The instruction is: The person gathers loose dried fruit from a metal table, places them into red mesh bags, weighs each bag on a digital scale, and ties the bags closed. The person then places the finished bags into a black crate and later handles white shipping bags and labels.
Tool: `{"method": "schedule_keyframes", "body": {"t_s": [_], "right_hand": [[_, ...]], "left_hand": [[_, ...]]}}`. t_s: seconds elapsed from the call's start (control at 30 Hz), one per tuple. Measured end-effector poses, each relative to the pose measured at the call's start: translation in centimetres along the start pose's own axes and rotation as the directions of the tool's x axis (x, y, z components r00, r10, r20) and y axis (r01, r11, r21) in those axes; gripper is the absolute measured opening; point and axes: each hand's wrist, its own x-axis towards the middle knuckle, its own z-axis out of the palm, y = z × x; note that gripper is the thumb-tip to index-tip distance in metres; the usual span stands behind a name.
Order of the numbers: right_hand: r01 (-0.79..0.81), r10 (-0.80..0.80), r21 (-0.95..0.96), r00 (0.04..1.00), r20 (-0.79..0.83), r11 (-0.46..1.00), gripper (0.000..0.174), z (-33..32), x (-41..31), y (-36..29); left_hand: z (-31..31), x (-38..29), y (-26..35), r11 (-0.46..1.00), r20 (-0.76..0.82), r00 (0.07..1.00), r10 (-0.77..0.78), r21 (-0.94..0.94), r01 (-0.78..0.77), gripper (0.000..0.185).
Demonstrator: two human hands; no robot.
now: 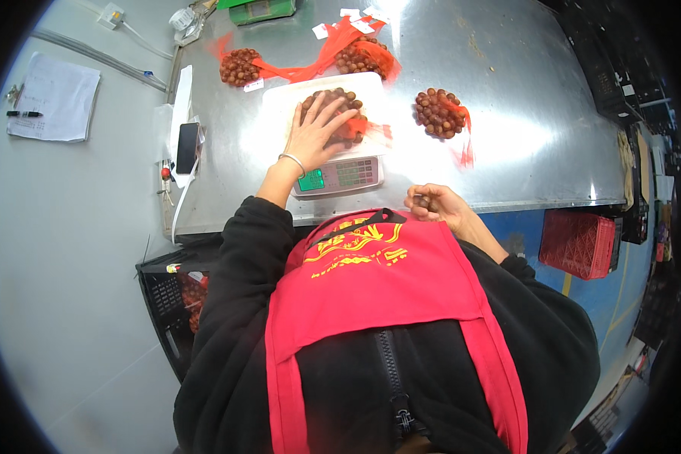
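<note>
A red mesh net bag of small round brown fruits or nuts lies on the white pan of a digital weighing scale. My left hand rests on top of that bag with its fingers spread and a bangle at the wrist. Just off the table's front edge, to the right of the scale, my right hand curls around a few loose brown fruits. Another filled net bag sits on the steel table at the right, its red mesh tail trailing towards me.
Behind the scale lie two filled net bags, one at the left and one at the right, with white tags. A smartphone lies at the table's left edge. Below are a black crate and a red plastic crate.
</note>
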Motion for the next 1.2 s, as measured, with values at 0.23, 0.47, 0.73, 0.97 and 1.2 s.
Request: {"method": "schedule_keyframes", "body": {"t_s": [0.23,0.47,0.73,0.97,1.2], "right_hand": [[0.139,-0.517,-0.651,0.737,-0.435,0.746,0.017,-4.4,1.6,-2.6],[0.170,-0.562,-0.672,0.711,-0.422,0.721,0.041,-5.3,4.5,-2.5],[-0.209,-0.881,-0.961,0.399,-0.253,0.182,0.043,-7.6,5.1,-2.4],[-0.469,-0.928,-0.830,0.342,0.146,-0.303,0.021,-7.4,4.6,-1.6],[-0.452,-0.897,-0.776,0.268,0.351,-0.439,0.027,-5.3,4.7,-1.8]], "left_hand": [[-5.1,-1.6,-1.7,0.712,-0.328,0.862,-0.388,-0.700,0.054,0.056],[-7.1,-5.4,-2.9,0.512,-0.256,0.709,-0.658,-0.842,0.171,0.026],[-5.3,-6.2,-2.5,0.423,-0.188,0.685,-0.703,-0.886,0.191,0.021],[-4.0,-5.4,-2.5,0.426,-0.121,0.715,-0.689,-0.865,0.264,0.018],[-3.0,-5.1,-0.8,0.393,-0.023,0.762,-0.648,-0.866,0.308,0.018]]}}
